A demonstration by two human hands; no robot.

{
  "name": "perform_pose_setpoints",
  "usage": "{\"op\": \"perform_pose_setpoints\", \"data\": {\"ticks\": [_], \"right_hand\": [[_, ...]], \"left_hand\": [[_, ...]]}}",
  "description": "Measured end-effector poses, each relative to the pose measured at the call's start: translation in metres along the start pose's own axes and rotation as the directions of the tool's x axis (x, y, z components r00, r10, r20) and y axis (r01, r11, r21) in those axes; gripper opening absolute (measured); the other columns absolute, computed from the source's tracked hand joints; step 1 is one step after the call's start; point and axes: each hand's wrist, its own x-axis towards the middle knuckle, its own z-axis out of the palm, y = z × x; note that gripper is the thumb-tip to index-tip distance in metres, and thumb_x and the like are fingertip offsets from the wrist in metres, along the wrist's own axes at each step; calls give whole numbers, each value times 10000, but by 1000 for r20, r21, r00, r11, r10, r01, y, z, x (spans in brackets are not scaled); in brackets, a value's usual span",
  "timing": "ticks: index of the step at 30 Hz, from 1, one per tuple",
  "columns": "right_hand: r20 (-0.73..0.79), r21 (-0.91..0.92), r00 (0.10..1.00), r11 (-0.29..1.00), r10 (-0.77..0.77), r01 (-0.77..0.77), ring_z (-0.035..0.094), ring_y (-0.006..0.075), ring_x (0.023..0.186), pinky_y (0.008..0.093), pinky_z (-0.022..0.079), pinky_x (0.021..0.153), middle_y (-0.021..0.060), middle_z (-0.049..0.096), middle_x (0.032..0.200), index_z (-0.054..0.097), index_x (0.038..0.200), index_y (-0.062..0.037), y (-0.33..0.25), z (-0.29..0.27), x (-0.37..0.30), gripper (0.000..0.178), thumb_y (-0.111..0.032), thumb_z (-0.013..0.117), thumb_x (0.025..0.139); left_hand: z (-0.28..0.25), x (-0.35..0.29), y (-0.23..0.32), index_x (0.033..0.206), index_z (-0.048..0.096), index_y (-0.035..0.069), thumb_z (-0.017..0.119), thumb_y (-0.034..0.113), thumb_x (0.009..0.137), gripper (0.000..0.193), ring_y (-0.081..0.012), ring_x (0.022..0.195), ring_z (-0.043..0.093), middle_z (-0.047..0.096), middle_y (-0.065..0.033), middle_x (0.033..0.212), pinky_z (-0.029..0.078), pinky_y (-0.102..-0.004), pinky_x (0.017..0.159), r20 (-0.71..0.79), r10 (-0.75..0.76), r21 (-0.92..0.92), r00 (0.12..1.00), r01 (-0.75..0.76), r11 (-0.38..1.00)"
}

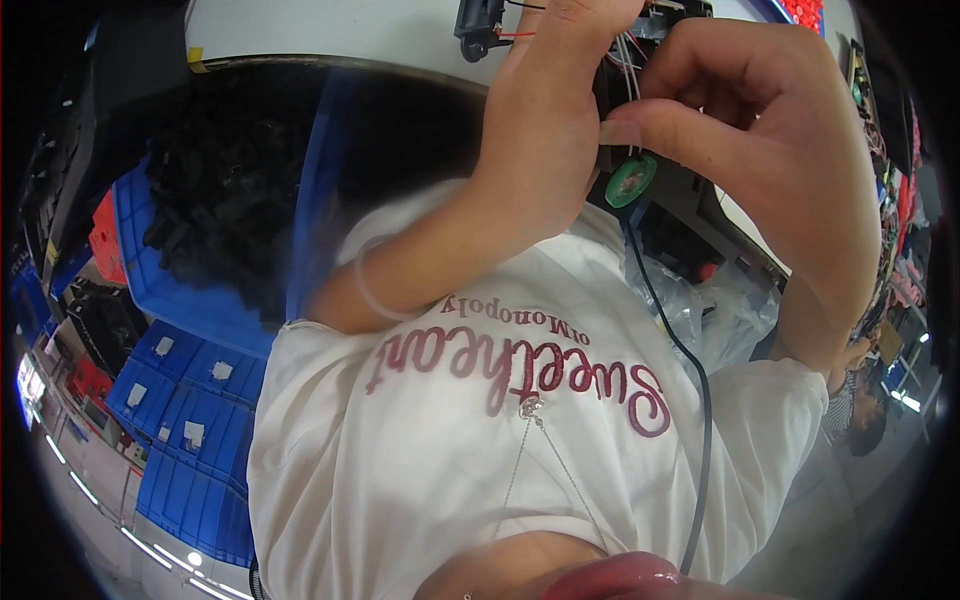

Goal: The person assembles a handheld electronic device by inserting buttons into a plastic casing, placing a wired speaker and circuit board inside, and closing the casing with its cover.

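Observation:
My left hand [592,12] reaches to the top edge, by a black plastic part with thin wires; its fingers are out of the picture. My right hand [720,100] is closed, the fingers curled and the thumb pressed over thin pale wires [629,70] that run down between my hands. Just below the thumb is a small green round piece [631,181], its centre pale and shiny. A black plastic housing [482,28] with a red wire lies on the white table to the left of my left wrist. More dark parts at the top are mostly hidden by my hands.
A blue bin [180,285] of black plastic parts stands at the left, below the white tabletop [330,30]. Stacked blue crates [200,450] stand beyond it. A dark cord [700,400] hangs along my shirt. Clear plastic bags [735,320] lie at the right; another person shows farther right.

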Motion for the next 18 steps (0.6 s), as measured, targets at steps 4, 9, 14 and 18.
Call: {"op": "perform_pose_setpoints", "data": {"ticks": [4,9,14,18], "right_hand": [[23,22,998,998,-51,51,535,14,600,178,383,551,-17,638,726,692,869,-22,4,-1,1,134,-50,804,802],[3,1,996,996,-84,84,543,20,603,180,389,554,-11,645,737,698,885,-23,9,2,9,146,-55,814,802],[-88,-62,991,994,-98,93,547,25,607,182,391,556,-7,647,750,701,903,-26,23,-19,-15,160,-61,818,800],[-140,-108,982,988,-126,112,550,29,610,184,393,558,-4,649,760,703,917,-28,27,-27,-25,172,-66,822,798]], "left_hand": [[0,3,-2,1287,445,19,385,407,1061,453,-134,877,609,569,-105,1031,521,-267,788,-42,20,-22,999,-21,1000],[-5,4,-8,1267,464,29,392,448,1061,472,-114,861,576,550,-74,1002,496,-250,789,-50,13,-8,999,-13,1000],[-6,4,-12,1246,475,41,409,466,1049,473,-102,886,566,553,-53,1010,493,-267,811,37,-26,-46,999,28,999],[-10,1,-10,1289,448,47,464,408,1013,455,-132,973,609,562,-92,1098,528,-278,847,51,17,-169,999,-8,986]]}}
